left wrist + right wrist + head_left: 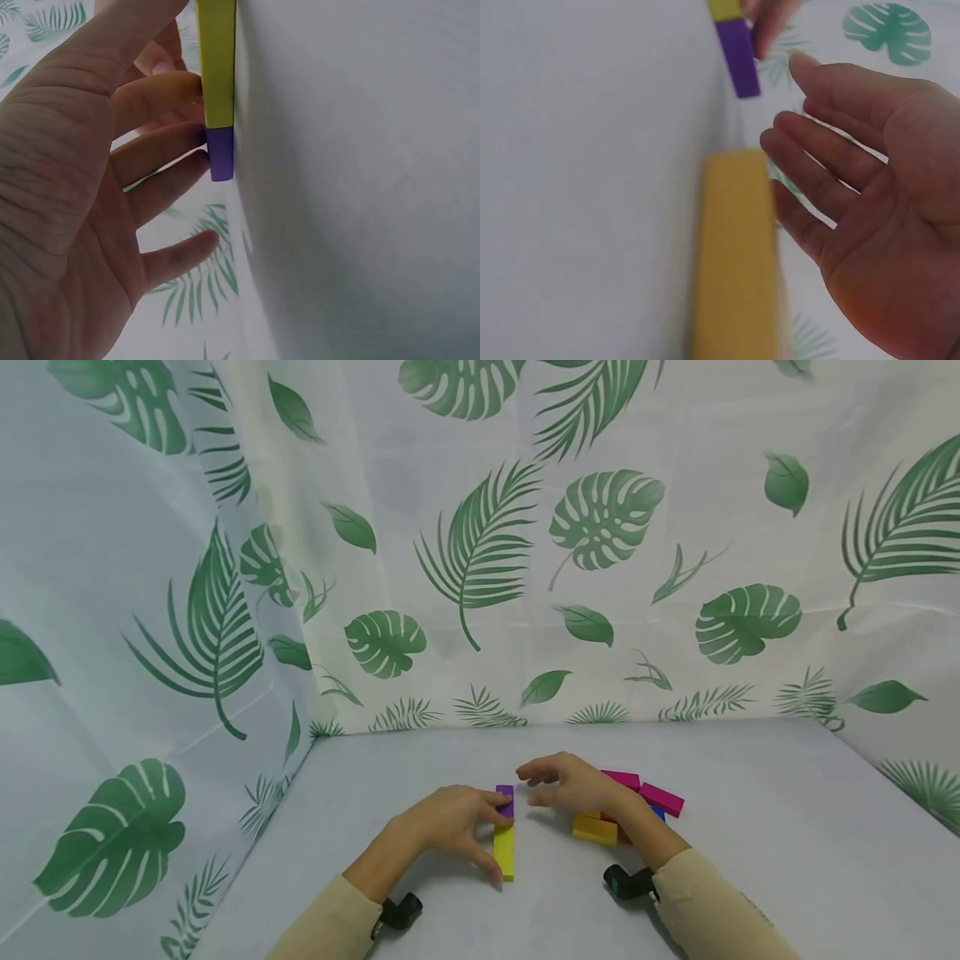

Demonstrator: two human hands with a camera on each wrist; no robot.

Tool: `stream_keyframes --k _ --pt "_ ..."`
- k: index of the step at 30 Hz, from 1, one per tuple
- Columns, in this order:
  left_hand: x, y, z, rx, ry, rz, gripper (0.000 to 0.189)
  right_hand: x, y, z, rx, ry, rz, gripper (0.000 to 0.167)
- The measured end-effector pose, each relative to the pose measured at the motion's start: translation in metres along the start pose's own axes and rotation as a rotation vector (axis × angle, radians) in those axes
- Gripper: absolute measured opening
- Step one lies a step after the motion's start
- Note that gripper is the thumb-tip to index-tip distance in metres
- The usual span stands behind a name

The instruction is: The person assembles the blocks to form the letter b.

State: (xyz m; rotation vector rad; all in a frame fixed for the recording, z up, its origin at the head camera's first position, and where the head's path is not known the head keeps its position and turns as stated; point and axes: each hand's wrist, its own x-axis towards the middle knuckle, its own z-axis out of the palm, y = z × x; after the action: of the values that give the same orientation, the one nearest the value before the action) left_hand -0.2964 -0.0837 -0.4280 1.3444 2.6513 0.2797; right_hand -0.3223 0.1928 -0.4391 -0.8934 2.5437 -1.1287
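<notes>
Curtained booth — leaf-print sheeting (525, 568)

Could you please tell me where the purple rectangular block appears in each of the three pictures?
Head: the purple rectangular block is below centre, slightly to the right.
Left wrist: it is just above and left of centre.
Right wrist: it is near the top, slightly right of centre.
Shared landmark: the bright yellow rectangular block, end to end with it.

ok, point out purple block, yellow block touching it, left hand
Purple block (739, 58), right wrist view: visible side's middle
Yellow block (218, 66), left wrist view: visible side's middle
Left hand (452, 818), head view: back of hand
</notes>
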Motion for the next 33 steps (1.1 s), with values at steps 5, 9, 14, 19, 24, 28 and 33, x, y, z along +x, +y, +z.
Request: stream_keyframes --k 5,9,14,19,24,28,33 --pt "-0.002 0.000 0.001 0.027 -0.002 0.003 0.083 -0.010 0.001 -0.016 -0.001 0.018 -0.008 0.047" --pt "-0.004 -0.001 0.002 0.037 0.013 0.016 0.083 -0.023 0.001 -0.033 0.007 -0.017 0.024 0.046" --pt "-0.005 -0.001 0.003 0.039 0.014 0.019 0.082 -0.041 0.002 -0.058 0.015 -0.035 0.088 0.044" --pt "-0.006 0.000 0.003 0.045 0.016 0.022 0.082 -0.054 0.005 -0.074 -0.003 -0.006 0.124 0.043" --pt "-0.007 0.002 0.002 0.056 0.018 0.020 0.081 -0.057 0.009 -0.078 -0.003 -0.002 0.138 0.046" --pt "-0.007 0.004 0.002 0.066 0.018 0.014 0.081 -0.056 0.010 -0.077 -0.001 0.001 0.143 0.050" --pt "-0.007 0.004 0.002 0.077 0.020 0.020 0.081 -0.055 0.011 -0.075 -0.021 0.022 0.164 0.051"
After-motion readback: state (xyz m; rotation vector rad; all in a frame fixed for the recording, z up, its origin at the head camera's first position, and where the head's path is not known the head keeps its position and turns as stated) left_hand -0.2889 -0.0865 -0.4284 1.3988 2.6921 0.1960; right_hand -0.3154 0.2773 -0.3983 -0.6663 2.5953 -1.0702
